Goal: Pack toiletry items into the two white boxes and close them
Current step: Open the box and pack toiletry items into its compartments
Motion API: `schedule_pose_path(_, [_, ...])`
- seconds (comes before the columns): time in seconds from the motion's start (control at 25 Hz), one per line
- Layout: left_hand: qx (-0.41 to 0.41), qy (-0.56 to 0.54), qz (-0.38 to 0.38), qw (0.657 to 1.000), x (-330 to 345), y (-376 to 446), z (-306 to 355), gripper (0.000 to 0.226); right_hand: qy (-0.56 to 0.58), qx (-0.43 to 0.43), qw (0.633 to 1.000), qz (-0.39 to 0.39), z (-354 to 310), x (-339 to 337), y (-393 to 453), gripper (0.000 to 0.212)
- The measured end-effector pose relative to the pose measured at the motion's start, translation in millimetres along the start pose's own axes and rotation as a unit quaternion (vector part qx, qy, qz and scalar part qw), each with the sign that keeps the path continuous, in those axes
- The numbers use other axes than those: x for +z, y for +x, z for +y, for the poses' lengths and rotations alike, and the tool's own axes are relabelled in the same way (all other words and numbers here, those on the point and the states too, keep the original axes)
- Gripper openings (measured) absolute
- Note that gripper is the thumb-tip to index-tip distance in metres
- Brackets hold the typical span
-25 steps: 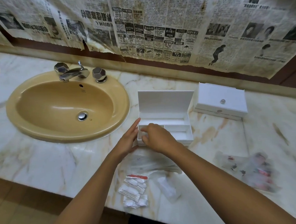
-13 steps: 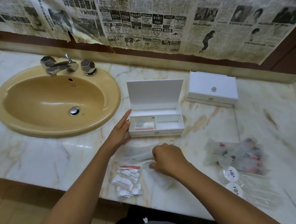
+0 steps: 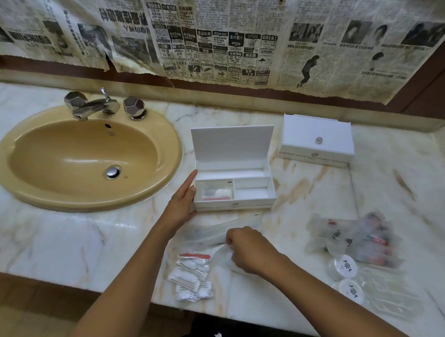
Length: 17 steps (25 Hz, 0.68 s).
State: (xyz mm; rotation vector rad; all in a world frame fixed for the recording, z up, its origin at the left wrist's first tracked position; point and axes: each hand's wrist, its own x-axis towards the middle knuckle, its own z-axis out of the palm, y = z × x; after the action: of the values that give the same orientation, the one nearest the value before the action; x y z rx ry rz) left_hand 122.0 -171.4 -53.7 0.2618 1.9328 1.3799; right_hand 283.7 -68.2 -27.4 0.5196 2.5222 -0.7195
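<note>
Cotton packets: a loose heap of clear sachets with cotton buds and pads [image 3: 193, 279] lies at the counter's front edge, just left of the right hand, none of it held.

Round tubs: two small lidded containers [image 3: 346, 276] sit near the front edge on the right, well apart from both hands.

Right hand: the right hand [image 3: 247, 250] has its fingers curled down onto a clear plastic packet [image 3: 221, 257] and appears to pinch its near end; the exact contact under the fingers is hidden.

Long sachet: a slim clear sachet [image 3: 220, 229] lies just beyond the right hand, its long axis running left to right, roughly parallel to the box front.

Mixed pile: blurred wrapped toiletries [image 3: 361, 240] lie to the right, near the tubs.

Left hand: the left hand [image 3: 183, 199] rests flat against the left end of the open box [image 3: 234, 206], fingers straight, index pointing away, holding nothing.

Open box: lid upright; its front left compartment holds a packet [image 3: 216, 193], the front right and long rear ones look bare.

Key relation: the box lies straight ahead of the right hand, which is the nearer hand to the loose items; I judge a short forward carry suffices.

Closed box: the second white box [image 3: 316, 143] sits farther back right, lid down.

Sink: the tan basin [image 3: 85, 156] lies far left.
</note>
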Motion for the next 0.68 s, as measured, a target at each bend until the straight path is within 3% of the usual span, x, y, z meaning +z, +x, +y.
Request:
schedule_pose_path(0.2, [-0.005, -0.001, -0.005, 1.0, -1, -1, 2, 0.039, 0.074, 0.012, 0.997, 0.016, -1, -13, 9, 0.044])
schedule_pose_path(0.68, [0.004, -0.014, 0.001, 1.0, -3, 0, 0, 0.042, 0.143, -0.004, 0.975, 0.171, 0, -90, 27, 0.017])
